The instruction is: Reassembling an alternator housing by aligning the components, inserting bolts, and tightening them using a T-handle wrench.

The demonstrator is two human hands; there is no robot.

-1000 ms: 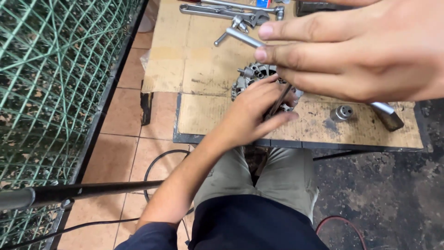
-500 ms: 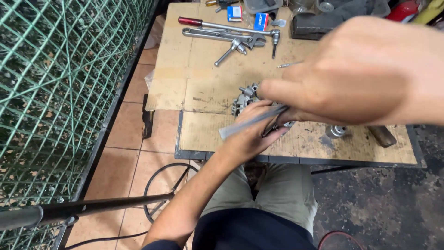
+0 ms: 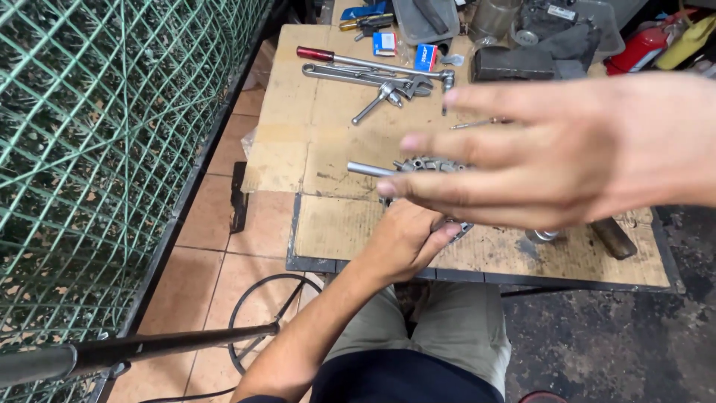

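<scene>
My left hand (image 3: 406, 239) reaches up from my lap and grips the near side of a grey toothed metal housing (image 3: 426, 163) that rests on the cardboard-covered table (image 3: 328, 224). A plain steel bar (image 3: 369, 169) sticks out to the left from the housing. My right hand (image 3: 567, 160) hovers above the housing, close to the camera and blurred. Its fingers are stretched out to the left with nothing in them, and it hides most of the housing.
Further back on the table lie a red-handled driver (image 3: 358, 60), spanners (image 3: 369, 75), small blue boxes (image 3: 425, 57) and a grey tray (image 3: 425, 19). A socket (image 3: 543, 236) and a dark cylinder (image 3: 615, 237) lie at the right. Green wire mesh (image 3: 97, 149) stands at the left, with a black pole (image 3: 149, 347) below it.
My right hand held the steel bar over the housing; now its fingers are spread and off the bar, which sticks out from the housing. The view has pulled back.
</scene>
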